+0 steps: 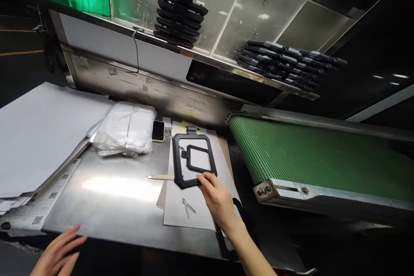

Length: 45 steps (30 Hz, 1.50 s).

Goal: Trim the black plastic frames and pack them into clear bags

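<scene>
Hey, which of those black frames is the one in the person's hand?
The lone bottle-shaped black frame above the white sheet, gripped by the right hand. The others sit high up, untouched, in one stack and a second stack.

The right hand (218, 200) grips a black bottle-shaped frame (176, 159) over a white paper sheet (174, 211). The open left hand (60, 252) hovers by the steel table (110, 207), with a green conveyor belt (310, 155) alongside.

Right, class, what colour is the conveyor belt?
The conveyor belt is green, finely meshed, best in the head view.
</scene>
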### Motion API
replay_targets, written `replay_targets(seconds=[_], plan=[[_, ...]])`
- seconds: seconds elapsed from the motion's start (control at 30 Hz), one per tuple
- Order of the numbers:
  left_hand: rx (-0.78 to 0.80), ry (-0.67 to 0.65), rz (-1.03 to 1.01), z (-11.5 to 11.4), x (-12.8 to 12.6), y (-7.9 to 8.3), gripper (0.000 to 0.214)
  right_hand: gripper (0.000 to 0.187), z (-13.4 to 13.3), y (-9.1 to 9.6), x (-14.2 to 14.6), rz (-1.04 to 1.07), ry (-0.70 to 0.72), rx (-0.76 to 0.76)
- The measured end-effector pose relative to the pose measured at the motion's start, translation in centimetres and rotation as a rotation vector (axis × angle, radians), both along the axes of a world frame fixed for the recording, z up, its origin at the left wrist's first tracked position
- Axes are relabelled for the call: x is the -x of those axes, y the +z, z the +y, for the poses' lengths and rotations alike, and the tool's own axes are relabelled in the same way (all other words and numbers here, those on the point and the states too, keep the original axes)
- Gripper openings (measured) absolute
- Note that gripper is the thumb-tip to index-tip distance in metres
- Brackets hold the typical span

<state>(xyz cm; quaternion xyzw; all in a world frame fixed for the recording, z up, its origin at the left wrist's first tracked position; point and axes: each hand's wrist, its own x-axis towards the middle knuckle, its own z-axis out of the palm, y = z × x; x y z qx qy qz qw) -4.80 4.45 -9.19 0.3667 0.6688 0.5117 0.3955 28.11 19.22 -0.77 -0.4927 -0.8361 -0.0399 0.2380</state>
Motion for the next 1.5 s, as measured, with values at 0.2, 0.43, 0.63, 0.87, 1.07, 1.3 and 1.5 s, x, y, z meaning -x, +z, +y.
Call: replay_targets(seconds=[0.2,0.43,0.63,0.87,1.07,1.3,1.5], plan=[[-0.053,-0.147,-0.155,5.2,-3.5,5.2,0.061,0.026,-7.0,3.7,2.1,-0.028,0.321,0.025],[0.212,-0.399,-0.718,2.2,-7.8,9.9,0.045,0.027,-10.7,3.4,3.8,-0.070,0.367,0.001],[0.229,-0.254,-0.707,0.4,-9.4,10.4,0.019,0.028,-11.5,2.1,5.2,0.009,0.363,0.013],[0.171,-0.291,-0.635,0.0,-9.1,10.3,0.014,0.027,-12.0,1.8,6.4,0.073,0.360,0.051],[0.234,-0.778,-0.162,0.1,-7.4,8.3,0.072,0.027,-11.2,1.8,7.7,0.125,0.276,0.082],[0.405,-1.198,0.078,-0.7,-0.6,5.0,0.048,0.026,-10.8,2.0,8.4,0.150,0.273,0.094],[0.379,-0.897,-0.058,0.4,0.5,6.4,0.044,0.027,-11.4,2.1,8.7,0.116,0.289,0.112]])
